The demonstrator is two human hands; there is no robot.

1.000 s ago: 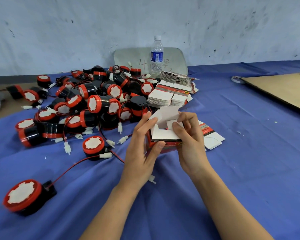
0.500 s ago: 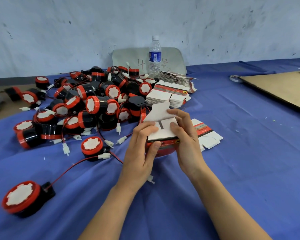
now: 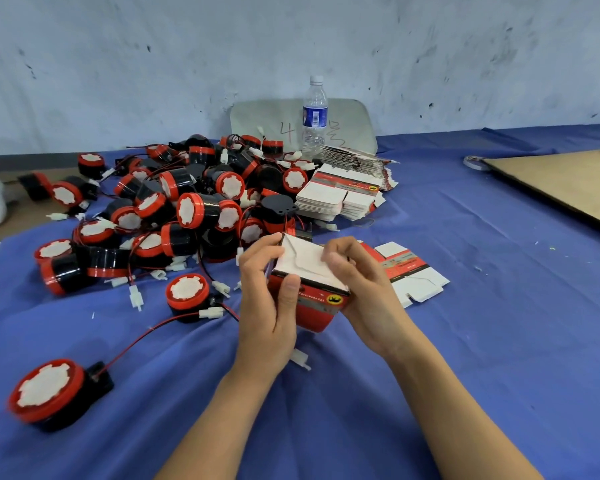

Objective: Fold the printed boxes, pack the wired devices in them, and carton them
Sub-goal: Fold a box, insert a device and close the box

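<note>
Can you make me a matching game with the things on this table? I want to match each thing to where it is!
Things:
1. water bottle
2. printed box
3. cardboard sheet
4. stack of flat boxes

Places:
A. held by the left hand and right hand
B. lying at the far right of the blue cloth
C. standing upright near the wall
D. lying just right of the pile of devices

Pairs: 1-C, 2-A, 3-B, 4-D

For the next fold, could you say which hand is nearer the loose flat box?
Right. The right hand is beside the flat box; the left hand, beyond the held box.
</note>
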